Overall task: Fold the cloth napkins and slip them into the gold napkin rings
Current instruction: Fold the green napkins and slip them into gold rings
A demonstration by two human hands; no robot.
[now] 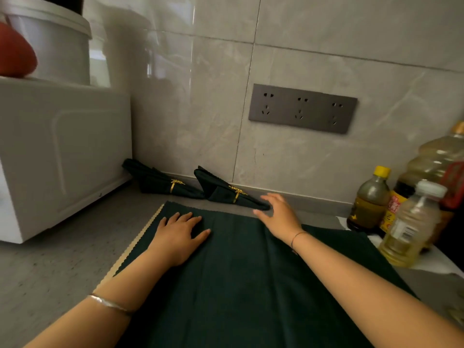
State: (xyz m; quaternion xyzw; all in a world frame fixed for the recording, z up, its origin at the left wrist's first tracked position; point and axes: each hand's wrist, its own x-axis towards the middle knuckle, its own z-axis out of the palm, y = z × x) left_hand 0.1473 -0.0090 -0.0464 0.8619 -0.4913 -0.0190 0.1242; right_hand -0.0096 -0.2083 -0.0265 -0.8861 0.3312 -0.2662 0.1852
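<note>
Two napkins [150,180] sat in gold rings [173,187]; left hand [179,232] and right hand [278,214] lay spread over an unfolded third napkin [238,272]

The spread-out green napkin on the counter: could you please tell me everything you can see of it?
The spread-out green napkin is dark green cloth, lying flat and unfolded on the grey counter, with faint lengthwise creases. A beige scalloped strip shows along its left edge. The left hand presses flat on its far left part. The right hand is open over its far edge; whether it touches the napkin is unclear.
</note>
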